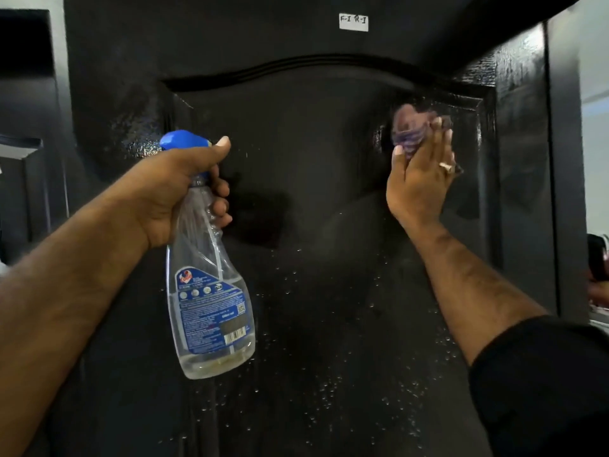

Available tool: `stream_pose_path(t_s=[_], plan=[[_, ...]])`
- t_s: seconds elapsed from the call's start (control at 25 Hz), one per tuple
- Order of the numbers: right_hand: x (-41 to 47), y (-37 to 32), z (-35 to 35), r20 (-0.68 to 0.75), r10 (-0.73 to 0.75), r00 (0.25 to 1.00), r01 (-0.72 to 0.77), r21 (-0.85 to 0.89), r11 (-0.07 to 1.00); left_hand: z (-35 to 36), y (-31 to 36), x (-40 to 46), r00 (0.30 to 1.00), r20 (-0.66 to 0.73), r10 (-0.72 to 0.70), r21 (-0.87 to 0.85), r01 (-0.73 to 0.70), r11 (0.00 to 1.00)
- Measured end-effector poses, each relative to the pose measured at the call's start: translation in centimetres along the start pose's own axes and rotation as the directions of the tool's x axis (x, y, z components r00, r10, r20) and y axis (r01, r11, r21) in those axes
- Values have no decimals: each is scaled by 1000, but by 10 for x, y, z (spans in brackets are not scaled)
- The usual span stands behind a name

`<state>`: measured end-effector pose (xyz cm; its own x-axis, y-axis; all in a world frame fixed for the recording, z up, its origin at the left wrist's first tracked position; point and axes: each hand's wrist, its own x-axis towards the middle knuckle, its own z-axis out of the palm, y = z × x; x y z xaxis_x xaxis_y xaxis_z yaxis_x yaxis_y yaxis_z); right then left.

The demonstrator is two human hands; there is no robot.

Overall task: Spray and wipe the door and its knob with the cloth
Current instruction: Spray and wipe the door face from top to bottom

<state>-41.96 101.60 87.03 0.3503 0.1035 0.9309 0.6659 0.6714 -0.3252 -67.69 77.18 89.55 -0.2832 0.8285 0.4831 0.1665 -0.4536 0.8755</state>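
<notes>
Spray bottle (211, 291) held before black door (296, 159), cloth at upper right.
Left hand (171, 192) has its fingers (219, 189) curled round the bottle neck, thumb over the blue trigger head. Right hand (418, 179), ring on one finger, presses a purple cloth (408, 127) flat against the door panel near its upper right corner. Droplets speckle the lower panel.

Black panelled door (313, 159), upright, flecked with droplets. Purple cloth (410, 128) bunched flat against upper right panel. Clear spray bottle (211, 305), blue trigger, nearly empty, held upright.
</notes>
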Motion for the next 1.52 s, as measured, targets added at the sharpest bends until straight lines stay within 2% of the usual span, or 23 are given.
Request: stream_pose_path(t_s=[0.04,0.08,0.12,0.2,0.24,0.28,0.36,0.4,0.44,0.48,0.52,0.6,0.64,0.68,0.72,0.8,0.84,0.88,1.0,1.04,1.24,1.44,1.52], plan=[[-16,-6,2,-19,74,997,-74,-16,997,4,-1,1,1000,3,-6,4,6,1000],[-38,-14,4,-12,-76,997,76,-1,997,9,-2,4,1000,5,-10,10,10,1000],[-63,-15,3,75,-378,923,375,54,926,18,-2,7,1000,4,-14,9,14,1000],[-92,-8,-11,290,-810,509,790,215,574,31,1,11,1000,-9,-3,16,3,1000],[-78,14,-15,283,-860,424,851,201,485,42,1,14,1000,-8,-1,22,1,1000],[-57,35,-15,250,-830,498,826,154,542,50,1,16,1000,-11,1,23,-1,1000],[-5,74,-11,128,-471,873,470,41,882,66,-2,20,1000,-19,10,24,-10,1000],[6,78,-10,39,-217,975,217,24,976,75,-3,22,999,-31,14,24,-13,1000],[3,75,-9,-12,-50,999,50,13,999,86,-5,23,999,-40,11,26,-10,1000],[-11,67,-6,-35,-49,998,50,10,999,98,-6,25,999,-43,11,28,-10,1000],[-31,62,-6,26,-217,976,216,35,976,108,-5,26,999,-46,16,29,-14,999],[-60,74,-23,227,-667,710,641,183,745,133,-5,29,998,-57,18,35,-16,999],[-49,100,-32,255,-780,571,756,206,621,148,-5,30,998,-55,16,40,-14,999],[-30,124,-38,248,-804,540,788,186,587,159,-5,31,998,-52,23,40,-21,999],[-8,148,-38,218,-743,632,735,134,665,170,-6,32,999,-43,30,36,-29,999],[17,168,-38,108,-393,913,389,52,920,188,-5,35,999,-45,28,35,-27,999],[10,164,-38,83,-255,963,253,33,967,196,-4,35,999,-46,27,39,-25,999],[-6,156,-38,93,-271,958,269,32,962,202,-3,35,999,-42,28,40,-26,999],[-46,170,-55,257,-600,757,570,187,800,223,-1,35,999,-46,27,36,-25,999],[-45,182,-60,241,-622,745,589,201,783,228,-1,34,998,-49,31,41,-29,999],[28,162,-32,156,-361,919,338,156,928,248,-1,32,997,-67,27,72,-22,997],[21,157,-30,143,-360,922,329,202,923,263,-6,32,997,-76,25,65,-20,998],[-30,184,-51,213,-476,853,438,202,876,270,-14,30,998,-57,4,48,-2,999]])
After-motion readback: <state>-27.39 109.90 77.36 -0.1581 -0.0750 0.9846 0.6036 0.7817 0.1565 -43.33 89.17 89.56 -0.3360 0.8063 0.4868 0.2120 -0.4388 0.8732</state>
